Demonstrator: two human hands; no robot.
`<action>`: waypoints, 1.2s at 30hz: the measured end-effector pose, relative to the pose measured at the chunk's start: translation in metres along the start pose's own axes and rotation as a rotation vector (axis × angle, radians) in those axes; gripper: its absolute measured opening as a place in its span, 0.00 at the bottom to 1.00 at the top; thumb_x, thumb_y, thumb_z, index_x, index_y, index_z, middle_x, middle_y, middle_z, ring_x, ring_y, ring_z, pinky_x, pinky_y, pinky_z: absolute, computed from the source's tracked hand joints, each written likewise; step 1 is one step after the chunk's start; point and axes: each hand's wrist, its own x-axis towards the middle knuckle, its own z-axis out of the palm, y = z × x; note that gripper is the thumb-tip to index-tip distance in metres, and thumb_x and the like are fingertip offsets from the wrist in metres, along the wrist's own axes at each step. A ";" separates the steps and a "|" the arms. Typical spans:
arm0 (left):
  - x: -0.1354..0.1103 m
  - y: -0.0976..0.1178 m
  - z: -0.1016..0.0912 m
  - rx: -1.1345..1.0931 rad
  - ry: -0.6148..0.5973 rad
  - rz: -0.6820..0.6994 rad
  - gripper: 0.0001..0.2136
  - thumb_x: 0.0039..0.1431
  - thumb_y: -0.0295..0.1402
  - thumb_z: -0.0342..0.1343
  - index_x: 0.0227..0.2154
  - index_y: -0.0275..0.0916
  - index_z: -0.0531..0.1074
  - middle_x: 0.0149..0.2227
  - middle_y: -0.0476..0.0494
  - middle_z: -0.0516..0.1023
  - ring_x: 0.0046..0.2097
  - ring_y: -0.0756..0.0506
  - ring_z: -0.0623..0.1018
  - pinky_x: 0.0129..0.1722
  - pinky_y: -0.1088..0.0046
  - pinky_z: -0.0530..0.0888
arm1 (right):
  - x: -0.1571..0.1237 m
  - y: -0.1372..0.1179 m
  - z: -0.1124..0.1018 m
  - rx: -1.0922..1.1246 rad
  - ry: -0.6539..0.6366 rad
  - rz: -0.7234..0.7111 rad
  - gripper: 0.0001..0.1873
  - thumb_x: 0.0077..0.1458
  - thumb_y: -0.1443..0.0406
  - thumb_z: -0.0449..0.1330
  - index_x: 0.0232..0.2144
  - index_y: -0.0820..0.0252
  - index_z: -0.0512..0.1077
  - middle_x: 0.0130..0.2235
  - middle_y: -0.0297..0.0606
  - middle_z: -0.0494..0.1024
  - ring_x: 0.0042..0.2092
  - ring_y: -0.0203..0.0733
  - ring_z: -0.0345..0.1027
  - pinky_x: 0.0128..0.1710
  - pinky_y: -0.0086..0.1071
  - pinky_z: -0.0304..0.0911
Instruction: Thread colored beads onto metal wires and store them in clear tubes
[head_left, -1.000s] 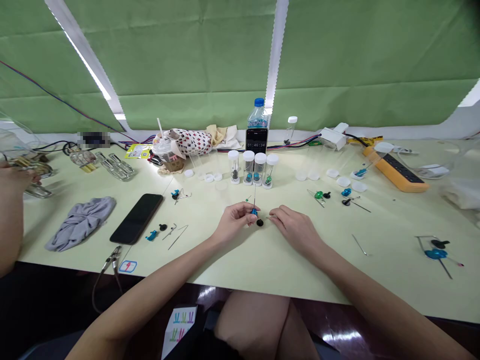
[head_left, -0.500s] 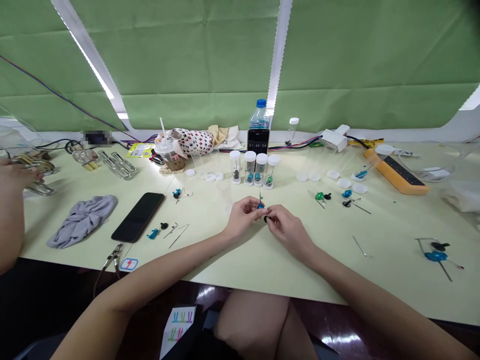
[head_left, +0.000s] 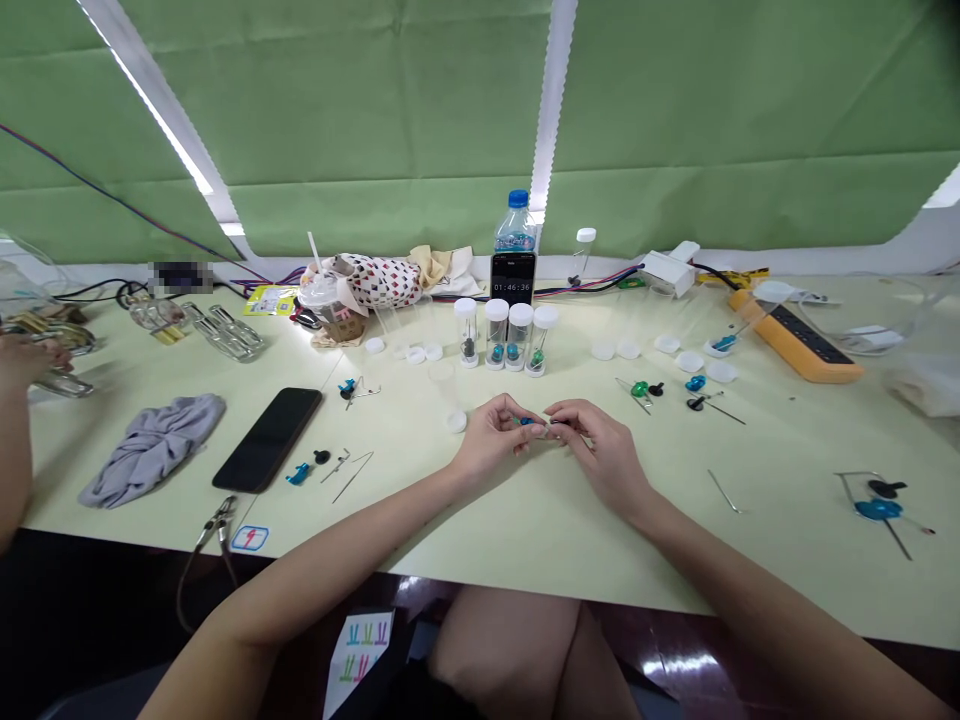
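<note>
My left hand point(head_left: 491, 435) and my right hand point(head_left: 596, 440) meet over the middle of the pale green table point(head_left: 525, 500), fingertips pinched together. Between them sits a small blue piece on a thin pin point(head_left: 529, 422). The left fingers pinch the blue piece. The right fingers pinch the other end, where a small part is hidden by the fingertips. Just behind the hands stand several clear vials with white caps point(head_left: 504, 335), some holding blue or green pieces. A loose white cap point(head_left: 456, 421) lies left of my left hand.
A black phone point(head_left: 268, 437) and grey cloth point(head_left: 154, 448) lie at left, with small pins and a blue piece point(head_left: 300, 472) nearby. More blue, green and black pieces point(head_left: 690, 390) lie at right, beside an orange power strip point(head_left: 795, 345). Another person's hand point(head_left: 22, 360) is at far left.
My hands lifted off the table and came together. The blue piece on its pin turned from upright to lying sideways between the fingertips, and the black part went from the table into my right fingers.
</note>
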 end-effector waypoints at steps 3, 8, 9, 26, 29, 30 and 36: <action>0.000 -0.001 0.000 -0.026 -0.006 -0.008 0.15 0.45 0.37 0.64 0.29 0.35 0.64 0.29 0.46 0.75 0.23 0.55 0.70 0.24 0.78 0.65 | 0.000 0.002 0.000 0.010 -0.032 -0.020 0.07 0.60 0.65 0.52 0.35 0.55 0.71 0.36 0.35 0.74 0.37 0.39 0.68 0.36 0.32 0.63; 0.000 -0.003 -0.002 -0.161 -0.057 -0.015 0.16 0.47 0.35 0.63 0.38 0.34 0.68 0.34 0.43 0.76 0.26 0.54 0.73 0.29 0.75 0.70 | -0.002 0.007 0.001 0.004 -0.011 -0.072 0.14 0.60 0.66 0.51 0.44 0.51 0.72 0.41 0.37 0.72 0.40 0.39 0.69 0.39 0.33 0.65; 0.000 -0.003 -0.003 -0.191 -0.071 -0.020 0.16 0.48 0.34 0.62 0.39 0.34 0.68 0.36 0.42 0.76 0.28 0.53 0.74 0.32 0.73 0.71 | -0.002 0.008 0.002 -0.013 0.000 -0.080 0.15 0.61 0.67 0.50 0.47 0.50 0.71 0.42 0.37 0.72 0.41 0.39 0.69 0.39 0.33 0.65; 0.000 -0.005 -0.006 -0.287 -0.025 -0.059 0.12 0.48 0.33 0.63 0.34 0.31 0.74 0.31 0.43 0.78 0.30 0.51 0.77 0.37 0.73 0.72 | -0.001 0.002 -0.001 0.026 0.048 -0.091 0.04 0.57 0.65 0.56 0.37 0.56 0.68 0.36 0.37 0.71 0.35 0.38 0.68 0.36 0.34 0.68; 0.002 -0.005 -0.007 -0.324 -0.014 -0.092 0.12 0.46 0.33 0.64 0.33 0.31 0.74 0.30 0.43 0.78 0.29 0.51 0.77 0.36 0.75 0.72 | -0.001 0.003 -0.001 0.009 0.043 -0.124 0.05 0.56 0.66 0.57 0.37 0.56 0.68 0.36 0.37 0.71 0.35 0.38 0.68 0.36 0.33 0.68; 0.002 -0.005 -0.007 -0.329 -0.011 -0.100 0.13 0.46 0.33 0.64 0.33 0.31 0.74 0.30 0.43 0.78 0.29 0.51 0.77 0.35 0.75 0.72 | -0.001 0.003 -0.001 -0.005 0.042 -0.147 0.05 0.57 0.66 0.56 0.37 0.56 0.68 0.36 0.38 0.71 0.36 0.39 0.68 0.36 0.33 0.68; 0.002 -0.003 -0.007 -0.335 -0.013 -0.134 0.16 0.42 0.34 0.67 0.33 0.30 0.73 0.27 0.43 0.78 0.27 0.51 0.77 0.34 0.75 0.72 | -0.002 0.005 -0.001 -0.140 0.031 -0.288 0.06 0.58 0.68 0.55 0.38 0.56 0.70 0.37 0.39 0.74 0.39 0.40 0.70 0.37 0.33 0.67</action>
